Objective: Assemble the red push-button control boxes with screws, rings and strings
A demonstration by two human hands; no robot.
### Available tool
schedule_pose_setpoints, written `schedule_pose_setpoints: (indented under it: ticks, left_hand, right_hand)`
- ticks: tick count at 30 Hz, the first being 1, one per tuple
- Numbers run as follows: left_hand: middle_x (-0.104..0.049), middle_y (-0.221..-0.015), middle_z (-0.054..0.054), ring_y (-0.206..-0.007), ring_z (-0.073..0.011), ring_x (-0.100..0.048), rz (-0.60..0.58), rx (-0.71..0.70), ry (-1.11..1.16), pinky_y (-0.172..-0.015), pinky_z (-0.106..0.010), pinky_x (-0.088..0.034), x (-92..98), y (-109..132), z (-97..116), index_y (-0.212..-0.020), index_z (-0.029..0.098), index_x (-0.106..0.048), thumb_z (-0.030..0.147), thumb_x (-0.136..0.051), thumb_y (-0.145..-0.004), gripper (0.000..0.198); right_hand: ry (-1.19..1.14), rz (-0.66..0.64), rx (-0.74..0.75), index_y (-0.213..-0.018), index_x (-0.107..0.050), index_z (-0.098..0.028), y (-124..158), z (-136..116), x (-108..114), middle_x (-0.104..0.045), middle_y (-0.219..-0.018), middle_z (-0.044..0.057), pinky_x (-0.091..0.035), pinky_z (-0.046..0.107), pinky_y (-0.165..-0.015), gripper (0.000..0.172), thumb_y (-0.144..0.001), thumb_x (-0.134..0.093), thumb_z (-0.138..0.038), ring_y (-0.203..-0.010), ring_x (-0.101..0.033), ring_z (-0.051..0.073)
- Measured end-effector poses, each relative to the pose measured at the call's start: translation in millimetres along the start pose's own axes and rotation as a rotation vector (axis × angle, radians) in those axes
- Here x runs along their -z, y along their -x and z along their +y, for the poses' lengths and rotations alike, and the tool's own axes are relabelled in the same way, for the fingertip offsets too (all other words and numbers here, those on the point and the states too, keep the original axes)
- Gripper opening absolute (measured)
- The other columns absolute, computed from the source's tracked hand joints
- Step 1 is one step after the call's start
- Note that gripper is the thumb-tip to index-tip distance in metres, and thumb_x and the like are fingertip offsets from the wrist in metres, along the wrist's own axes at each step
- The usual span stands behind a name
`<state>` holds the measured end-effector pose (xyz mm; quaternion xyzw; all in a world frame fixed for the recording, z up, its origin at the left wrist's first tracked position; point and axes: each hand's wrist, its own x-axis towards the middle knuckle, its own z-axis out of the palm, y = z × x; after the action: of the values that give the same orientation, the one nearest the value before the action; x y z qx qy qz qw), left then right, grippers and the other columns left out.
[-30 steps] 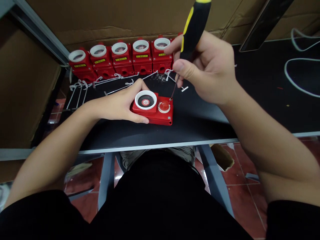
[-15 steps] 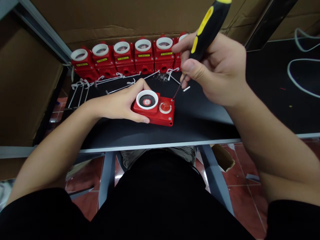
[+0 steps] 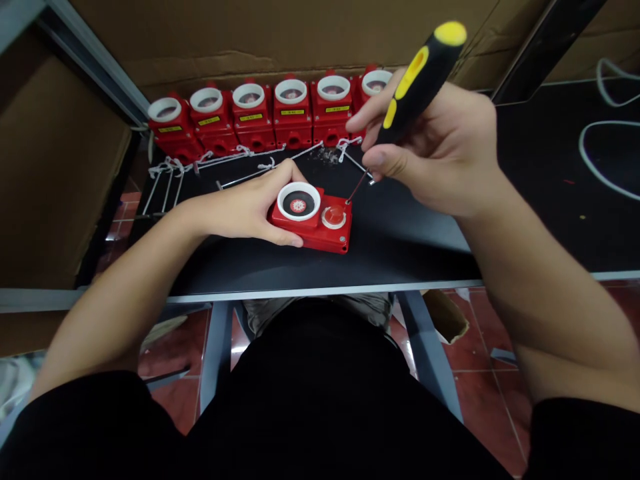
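A red box (image 3: 320, 235) with a white-ringed round window and a small red dome lies on the black tabletop. Wrapped round its left end is my left hand (image 3: 257, 210), thumb along the near side. My right hand (image 3: 430, 147) grips a screwdriver (image 3: 420, 80) with a black and yellow handle, tilted, its thin shaft reaching down to the screw at the box's far right corner. Another screw (image 3: 343, 239) shows at the near right corner. Behind my right fingers, a short metal rod on a white cord is partly hidden.
Several similar red boxes (image 3: 293, 120) stand upright in a row against the cardboard at the back. Before them lie metal rods (image 3: 245, 179) tied with white cord, and small shavings (image 3: 327, 156). A pale cable (image 3: 595, 160) curls at the right. The table's front edge (image 3: 320, 293) is near my body.
The view has shifted slightly. The screwdriver handle sits a little lower and more of its yellow end shows. The tip stays at the same corner, and my left hand keeps its hold.
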<state>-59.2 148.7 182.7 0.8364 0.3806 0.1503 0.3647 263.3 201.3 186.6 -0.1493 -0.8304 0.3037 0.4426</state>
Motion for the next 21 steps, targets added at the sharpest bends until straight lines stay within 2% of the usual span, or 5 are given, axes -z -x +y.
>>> schedule_pose_setpoints:
  ticks: [3, 6, 8, 13, 21]
  left_hand:
    - [-0.071, -0.136, -0.011, -0.119, -0.0318, -0.074, -0.004, -0.010, 0.004, -0.101, -0.040, -0.058, -0.7, 0.2, -0.1, -0.132, 0.025, -0.057, 0.065, -0.102, -0.085, 0.076]
    - [-0.072, -0.140, -0.012, -0.120, -0.0318, -0.074, -0.004, -0.017, 0.004, -0.100, -0.040, -0.058, -1.5, 0.3, -1.0, -0.130, 0.026, -0.055, 0.066, -0.101, -0.086, 0.076]
    - [-0.073, -0.141, -0.013, -0.122, -0.0327, -0.074, -0.002, -0.023, 0.006, -0.100, -0.040, -0.057, -2.1, 0.2, -1.7, -0.130, 0.026, -0.054, 0.067, -0.101, -0.085, 0.077]
    - [-0.073, -0.139, -0.013, -0.129, -0.0380, -0.075, 0.007, -0.014, 0.015, -0.109, -0.045, -0.057, -3.0, -0.3, -2.1, -0.135, 0.025, -0.057, 0.066, -0.100, -0.085, 0.077]
    - [-0.073, -0.141, -0.014, -0.121, -0.0343, -0.075, 0.001, -0.035, 0.014, -0.102, -0.043, -0.058, -4.1, -0.2, -2.1, -0.133, 0.025, -0.055, 0.068, -0.099, -0.087, 0.077]
  right_hand:
    - [-0.068, 0.035, -0.052, -0.130, -0.088, -0.026, 1.7, -0.7, 0.3, -0.087, -0.125, 0.004, -0.081, 0.040, -0.098, 0.046, -0.105, -0.101, -0.062, -0.105, -0.086, 0.019]
    - [-0.128, 0.034, -0.086, -0.129, -0.088, -0.026, 2.4, 0.5, 1.3, -0.089, -0.127, 0.004, -0.082, 0.042, -0.100, 0.047, -0.100, -0.106, -0.059, -0.110, -0.089, 0.021]
    - [-0.145, 0.033, -0.112, -0.130, -0.087, -0.024, 2.8, 0.2, 3.0, -0.089, -0.123, 0.004, -0.081, 0.039, -0.097, 0.049, -0.101, -0.105, -0.059, -0.107, -0.088, 0.020]
    - [-0.149, 0.026, -0.160, -0.134, -0.087, -0.021, 3.1, -1.4, 8.0, -0.087, -0.113, 0.006, -0.074, 0.030, -0.076, 0.052, -0.107, -0.098, -0.063, -0.090, -0.080, 0.015]
    - [-0.192, -0.037, -0.134, -0.140, -0.086, -0.023, 5.9, -3.8, 8.8, -0.086, -0.113, 0.005, -0.072, 0.029, -0.074, 0.037, -0.118, -0.088, -0.053, -0.081, -0.077, 0.012]
